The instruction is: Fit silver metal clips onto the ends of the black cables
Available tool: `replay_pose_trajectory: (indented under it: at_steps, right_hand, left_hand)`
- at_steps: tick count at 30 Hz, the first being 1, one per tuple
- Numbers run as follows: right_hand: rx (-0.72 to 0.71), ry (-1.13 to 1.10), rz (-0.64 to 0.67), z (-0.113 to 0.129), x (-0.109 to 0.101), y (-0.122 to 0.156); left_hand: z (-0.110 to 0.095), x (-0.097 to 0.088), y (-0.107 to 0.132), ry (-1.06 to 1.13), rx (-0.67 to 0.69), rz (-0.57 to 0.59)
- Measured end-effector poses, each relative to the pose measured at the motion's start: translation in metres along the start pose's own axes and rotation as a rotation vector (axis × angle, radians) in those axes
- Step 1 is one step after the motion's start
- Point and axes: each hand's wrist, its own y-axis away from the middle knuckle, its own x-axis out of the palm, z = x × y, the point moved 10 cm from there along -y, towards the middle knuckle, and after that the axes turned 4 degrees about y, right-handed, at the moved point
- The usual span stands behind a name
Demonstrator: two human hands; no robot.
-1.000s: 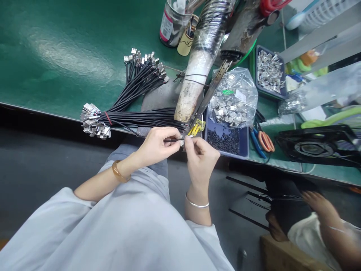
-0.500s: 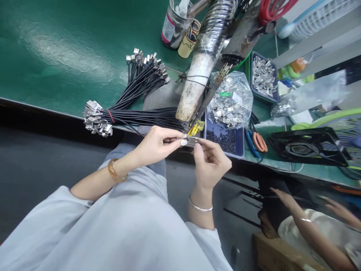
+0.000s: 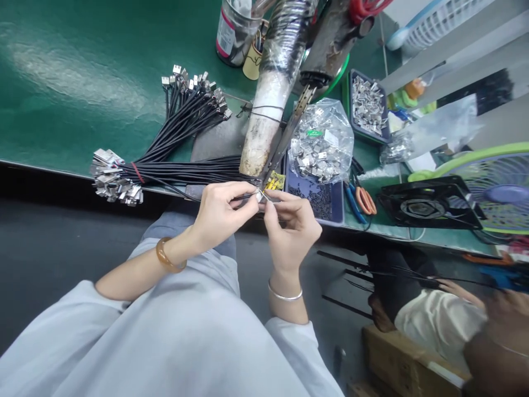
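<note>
1 black cable, at front edge of bench: pinched in grip of left hand. Right hand at tip; cannot tell if pinching. Likely light, bendy, fiddly; best held just behind tip.

The left forearm slants up from lower left, and the left hand pinches with thumb and forefinger. The right forearm stands steeper; the right hand is half curled, thumb raised near its forefinger. Both hands' fingertips nearly meet.
</note>
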Motion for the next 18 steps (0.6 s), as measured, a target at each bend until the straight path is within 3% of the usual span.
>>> replay_pose_trajectory:
  at_steps: [7,18]
  right_hand:
    - [0.067,-0.052,0.045,-0.007,0.005,-0.010]
    - [0.003,-0.010,0.057,0.001,0.006,-0.017]
  left_hand:
    - [-0.002,0.000,0.001,-0.109,0.034,-0.059]
    - [-0.011,-0.003,0.003,-0.114,0.094,-0.117]
